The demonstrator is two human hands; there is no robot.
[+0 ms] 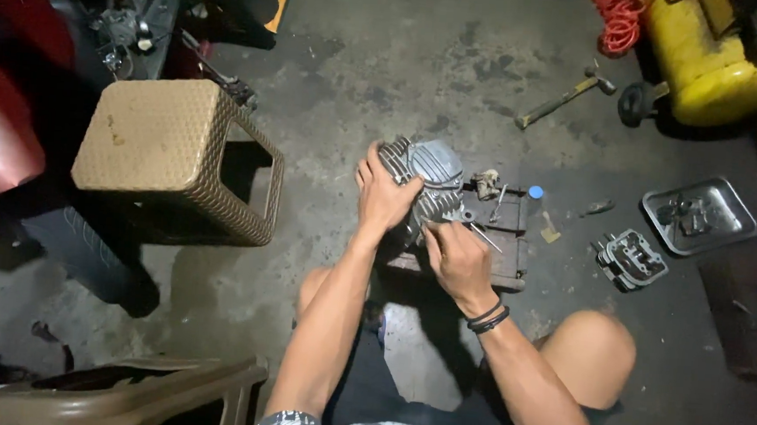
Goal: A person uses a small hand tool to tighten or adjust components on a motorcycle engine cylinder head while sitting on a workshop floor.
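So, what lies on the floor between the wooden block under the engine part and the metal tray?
In the head view, a second finned engine part lies between the wooden block and the metal tray, apart from both.

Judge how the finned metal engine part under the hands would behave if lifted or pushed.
The finned engine part looks like solid cast metal, so probably heavy for its size and rigid. It sits on a wooden block, steadied by the left hand, so it may tip if released. The right hand holds a thin tool against it.

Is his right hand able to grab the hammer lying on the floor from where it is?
Probably not without leaning forward: the right hand is busy at the engine part, and the hammer lies farther off, though bare floor leaves the way open.
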